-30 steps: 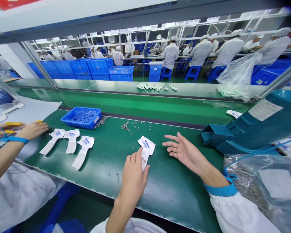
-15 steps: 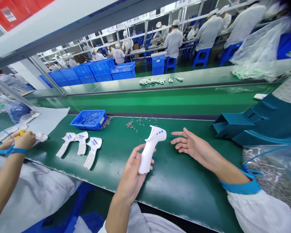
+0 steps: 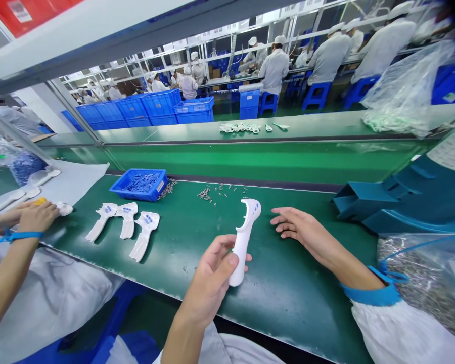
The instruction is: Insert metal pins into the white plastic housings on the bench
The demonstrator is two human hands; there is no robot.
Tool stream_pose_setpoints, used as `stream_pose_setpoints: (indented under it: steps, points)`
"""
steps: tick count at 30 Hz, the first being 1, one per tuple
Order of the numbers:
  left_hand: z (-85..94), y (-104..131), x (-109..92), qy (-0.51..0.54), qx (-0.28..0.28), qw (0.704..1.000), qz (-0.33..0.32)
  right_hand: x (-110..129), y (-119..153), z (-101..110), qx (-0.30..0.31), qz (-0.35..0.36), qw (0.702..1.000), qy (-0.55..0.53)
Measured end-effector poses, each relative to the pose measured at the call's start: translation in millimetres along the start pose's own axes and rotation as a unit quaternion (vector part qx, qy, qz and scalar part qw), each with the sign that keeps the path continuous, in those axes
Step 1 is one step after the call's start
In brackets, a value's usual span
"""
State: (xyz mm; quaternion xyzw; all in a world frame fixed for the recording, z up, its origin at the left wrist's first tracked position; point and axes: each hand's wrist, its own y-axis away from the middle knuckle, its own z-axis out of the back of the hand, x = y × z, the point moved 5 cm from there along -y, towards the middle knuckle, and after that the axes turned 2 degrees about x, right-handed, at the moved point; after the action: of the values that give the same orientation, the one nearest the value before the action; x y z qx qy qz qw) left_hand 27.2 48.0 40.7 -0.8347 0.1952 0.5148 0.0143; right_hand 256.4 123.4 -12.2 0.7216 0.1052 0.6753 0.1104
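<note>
My left hand is closed around the handle of a white plastic housing shell, tilted upright above the green bench. Its curved, cut-out head points up, with small blue buttons on the right side. To the right of the shell, my right hand hangs over the bench with fingers stretched out and nothing in them. Left of my left hand lie three similar white half shells with blue buttons, inner sides up. Small metal screws are scattered on the bench beyond the held shell.
A blue tray of small blue parts stands at the back left, more metal pieces beside it. A co-worker's hands work at far left. Teal bins and a clear bag of metal parts flank my right arm.
My left hand has turned the white shell so its open edge faces left and its buttons sit edge-on at the right. My right hand has shifted slightly, still empty.
</note>
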Motion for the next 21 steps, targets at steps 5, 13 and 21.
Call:
stream_pose_setpoints:
  steps: [5,13,21]
  points:
    - [-4.9,3,-1,-0.007,0.013,1.0,0.004,7,-23,-4,-0.062,0.149,0.939,0.303]
    - [-4.8,2,7,-0.045,-0.003,0.999,0.015,20,-66,-56,-0.04,0.248,0.775,0.579]
    - [-11.5,-10,15,0.137,-0.022,0.99,0.039,26,-67,-60,0.016,0.314,0.753,0.578]
